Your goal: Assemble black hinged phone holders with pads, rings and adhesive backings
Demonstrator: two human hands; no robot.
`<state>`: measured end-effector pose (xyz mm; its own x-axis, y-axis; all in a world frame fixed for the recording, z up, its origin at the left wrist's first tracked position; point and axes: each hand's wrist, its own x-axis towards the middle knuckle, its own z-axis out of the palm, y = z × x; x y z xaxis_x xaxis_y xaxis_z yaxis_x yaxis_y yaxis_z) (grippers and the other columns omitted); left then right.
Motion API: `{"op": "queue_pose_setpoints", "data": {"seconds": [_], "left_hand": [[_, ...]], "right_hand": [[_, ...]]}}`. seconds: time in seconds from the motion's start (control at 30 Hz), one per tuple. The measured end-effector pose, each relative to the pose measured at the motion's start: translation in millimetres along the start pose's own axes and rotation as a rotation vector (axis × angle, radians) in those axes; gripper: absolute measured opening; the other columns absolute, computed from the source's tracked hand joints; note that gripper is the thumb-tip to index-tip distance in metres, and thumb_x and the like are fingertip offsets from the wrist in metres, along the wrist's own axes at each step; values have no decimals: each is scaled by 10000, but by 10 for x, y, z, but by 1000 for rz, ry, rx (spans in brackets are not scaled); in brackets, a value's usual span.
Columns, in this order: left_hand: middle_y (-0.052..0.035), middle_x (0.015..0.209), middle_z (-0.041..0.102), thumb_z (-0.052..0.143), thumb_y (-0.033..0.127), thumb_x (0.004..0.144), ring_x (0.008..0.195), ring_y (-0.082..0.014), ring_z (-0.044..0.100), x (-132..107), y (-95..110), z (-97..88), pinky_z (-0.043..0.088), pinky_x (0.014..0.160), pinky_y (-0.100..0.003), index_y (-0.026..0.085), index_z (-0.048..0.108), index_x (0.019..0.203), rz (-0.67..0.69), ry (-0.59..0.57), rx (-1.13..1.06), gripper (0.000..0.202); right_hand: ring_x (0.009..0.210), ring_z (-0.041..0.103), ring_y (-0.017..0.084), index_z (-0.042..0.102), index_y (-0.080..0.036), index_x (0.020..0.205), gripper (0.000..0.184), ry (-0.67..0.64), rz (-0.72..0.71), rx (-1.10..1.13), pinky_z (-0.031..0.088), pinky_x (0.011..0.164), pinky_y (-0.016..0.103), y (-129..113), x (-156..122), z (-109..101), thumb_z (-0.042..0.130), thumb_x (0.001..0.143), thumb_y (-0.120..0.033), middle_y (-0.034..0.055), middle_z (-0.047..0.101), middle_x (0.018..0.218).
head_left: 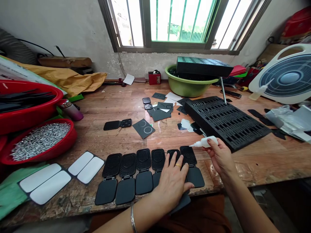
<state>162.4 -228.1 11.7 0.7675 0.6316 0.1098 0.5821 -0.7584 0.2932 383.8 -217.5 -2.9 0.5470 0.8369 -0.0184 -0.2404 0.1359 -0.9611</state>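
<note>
Several black hinged cases lie unfolded in a row along the table's front edge, such as one black case (127, 165) near the left end. Over the right part of that row rests my left hand (173, 179), open, with its fingers spread and pointing away from me; it partly covers two cases. My right hand (220, 155) grips a small white squeeze bottle (207, 141). The bottle's thin nozzle points left, just above the rightmost case (188, 155). A dark flat piece (182, 203) shows under my left wrist, partly hidden.
White-and-black label sheets (86, 166) and a red bowl of metal pins (41, 140) are at left. Ahead lie dark cards with rings (143, 128) and another case (118, 124). A black slotted rack (225, 121), green basin (191, 85) and fan (289, 77) stand right.
</note>
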Motion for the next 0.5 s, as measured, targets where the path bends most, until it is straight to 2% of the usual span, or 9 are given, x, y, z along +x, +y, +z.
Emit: {"op": "queue_pose_setpoints", "data": {"seconds": [0.23, 0.5], "left_hand": [[-104, 1435, 410, 629, 520, 811, 1385, -337, 250, 22, 36, -76, 144, 1154, -557, 208, 518, 1269, -25, -37, 1, 566], [-112, 1431, 416, 636, 520, 806, 1378, -343, 264, 21, 35, -86, 145, 1148, -572, 203, 520, 1270, -16, -42, 2, 575]], "right_hand": [[695, 524, 102, 625, -149, 917, 415, -22, -69, -191, 434, 630, 195, 222, 157, 44, 749, 713, -488, 17, 605, 813], [651, 512, 110, 599, -137, 876, 457, -53, -81, -316, 421, 592, 200, 264, 207, 81, 718, 713, -547, 18, 595, 752]]}}
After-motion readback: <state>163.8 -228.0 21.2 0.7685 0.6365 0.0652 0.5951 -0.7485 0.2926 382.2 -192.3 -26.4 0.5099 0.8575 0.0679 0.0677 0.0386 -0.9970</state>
